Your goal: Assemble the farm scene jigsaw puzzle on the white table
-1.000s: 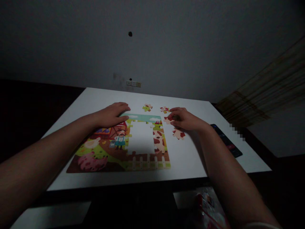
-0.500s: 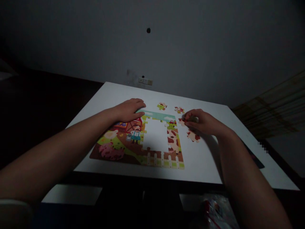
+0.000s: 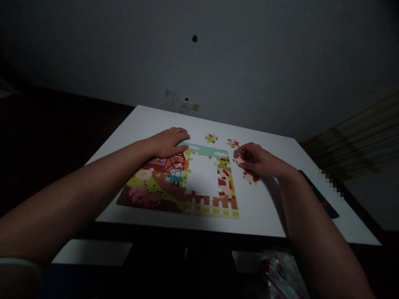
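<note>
White tabletop point(image 3: 149, 120) under me, dim room, and on it the farm puzzle point(image 3: 162, 182) is mostly built: the whole left part with barn, farmer, pig and hen is in, so are the sky strip along the far edge, the fence along the near edge and the cow column on the right. What is left, as I judge it, is the bare rectangular gap point(image 3: 201, 176) in the middle, where the table shows through.

My left hand point(image 3: 168, 142) lies flat and relaxed, fingers spread on the puzzle's far left corner, gripping nothing. My right hand point(image 3: 258, 160) is just right of the puzzle, fingers pinched on a red-spotted loose piece point(image 3: 239, 158) close to the cow column. Another spotted piece point(image 3: 251, 178) lies on the table under that hand, and two more pieces point(image 3: 211, 138) point(image 3: 232, 143) sit beyond the far edge. So I count four pieces not yet placed.
</note>
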The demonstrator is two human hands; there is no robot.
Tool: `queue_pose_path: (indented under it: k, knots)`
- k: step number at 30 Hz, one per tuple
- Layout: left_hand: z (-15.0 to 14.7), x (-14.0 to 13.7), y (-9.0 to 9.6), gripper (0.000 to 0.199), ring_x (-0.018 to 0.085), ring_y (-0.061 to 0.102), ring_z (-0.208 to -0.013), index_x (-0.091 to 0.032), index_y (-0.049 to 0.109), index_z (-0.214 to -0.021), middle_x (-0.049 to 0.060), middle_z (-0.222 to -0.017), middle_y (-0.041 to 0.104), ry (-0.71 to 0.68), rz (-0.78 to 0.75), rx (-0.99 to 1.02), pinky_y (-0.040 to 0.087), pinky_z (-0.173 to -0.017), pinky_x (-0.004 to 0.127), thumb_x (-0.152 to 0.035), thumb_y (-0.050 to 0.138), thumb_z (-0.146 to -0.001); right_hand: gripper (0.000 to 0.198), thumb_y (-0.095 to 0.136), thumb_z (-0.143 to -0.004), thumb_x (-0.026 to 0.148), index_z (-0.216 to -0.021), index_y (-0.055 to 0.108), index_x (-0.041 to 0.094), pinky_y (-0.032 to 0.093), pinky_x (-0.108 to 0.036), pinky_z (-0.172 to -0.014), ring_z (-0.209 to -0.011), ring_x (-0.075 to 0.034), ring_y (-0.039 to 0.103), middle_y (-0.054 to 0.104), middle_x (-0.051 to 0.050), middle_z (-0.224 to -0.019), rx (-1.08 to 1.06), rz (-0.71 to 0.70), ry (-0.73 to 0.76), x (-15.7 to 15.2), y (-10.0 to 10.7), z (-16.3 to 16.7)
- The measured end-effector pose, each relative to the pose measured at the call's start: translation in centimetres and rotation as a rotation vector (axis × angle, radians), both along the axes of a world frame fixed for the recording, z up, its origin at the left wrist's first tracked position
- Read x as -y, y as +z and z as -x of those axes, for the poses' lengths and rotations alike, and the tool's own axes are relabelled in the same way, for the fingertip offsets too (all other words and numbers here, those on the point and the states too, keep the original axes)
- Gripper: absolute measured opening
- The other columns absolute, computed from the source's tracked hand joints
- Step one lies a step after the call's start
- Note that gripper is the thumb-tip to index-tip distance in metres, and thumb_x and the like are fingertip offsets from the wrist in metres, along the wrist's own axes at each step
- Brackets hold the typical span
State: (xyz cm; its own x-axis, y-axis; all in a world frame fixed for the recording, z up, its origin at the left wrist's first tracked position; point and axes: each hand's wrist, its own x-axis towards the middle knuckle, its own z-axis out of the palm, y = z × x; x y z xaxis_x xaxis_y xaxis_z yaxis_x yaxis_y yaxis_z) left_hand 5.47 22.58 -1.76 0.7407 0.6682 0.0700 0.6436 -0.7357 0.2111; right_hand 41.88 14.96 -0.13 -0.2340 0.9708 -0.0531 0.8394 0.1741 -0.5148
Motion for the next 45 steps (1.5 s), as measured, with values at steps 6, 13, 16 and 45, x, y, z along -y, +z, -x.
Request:
queue_pose_path:
  k: [6, 13, 16, 45]
  knots:
    - [0.13, -1.04, -1.01, 0.05, 0.025, 0.043, -0.128, -0.028, 0.047, -0.134, 0.006, -0.14, 0.047, -0.042, -0.05, 0.016, 0.033, -0.108, 0.041, -0.052, 0.036, -0.091, 0.019, 0.066, -0.079, 0.042, -0.093, 0.063, 0.028, 0.052, -0.036, -0.061, -0.072, -0.022, 0.062, 0.066, -0.004, -0.081, -0.189, 0.031, -0.003, 0.04, 0.23, 0.27]
    - [0.16, -0.98, -0.94, 0.047, 0.023, 0.043, -0.127, -0.025, 0.047, -0.133, 0.007, -0.139, 0.047, -0.062, -0.073, 0.02, 0.032, -0.109, 0.038, -0.048, 0.036, -0.094, 0.027, 0.065, -0.08, 0.046, -0.103, 0.064, 0.032, 0.055, -0.044, -0.079, -0.089, -0.026, 0.066, 0.07, -0.005, -0.098, -0.301, -0.066, -0.035, -0.45, -0.19, 0.31]
    - [0.14, -0.94, -0.91, 0.046, 0.022, 0.042, -0.126, -0.019, 0.048, -0.133, 0.008, -0.139, 0.047, -0.063, -0.079, 0.027, 0.031, -0.109, 0.038, -0.044, 0.037, -0.095, 0.031, 0.067, -0.08, 0.048, -0.106, 0.063, 0.033, 0.054, -0.045, -0.086, -0.093, -0.026, 0.066, 0.069, -0.005, -0.104, -0.321, -0.082, -0.003, -0.48, -0.37, 0.34]
    - [-0.15, -0.53, -0.2, 0.052, 0.024, 0.042, -0.124, -0.016, 0.047, -0.134, 0.01, -0.141, 0.045, -0.047, -0.041, 0.017, 0.031, -0.108, 0.039, -0.048, 0.032, -0.095, 0.038, 0.07, -0.075, 0.034, -0.112, 0.063, 0.032, 0.058, -0.041, -0.073, -0.091, -0.026, 0.066, 0.068, -0.005, -0.107, -0.296, -0.03, -0.043, -0.14, -0.08, 1.07]
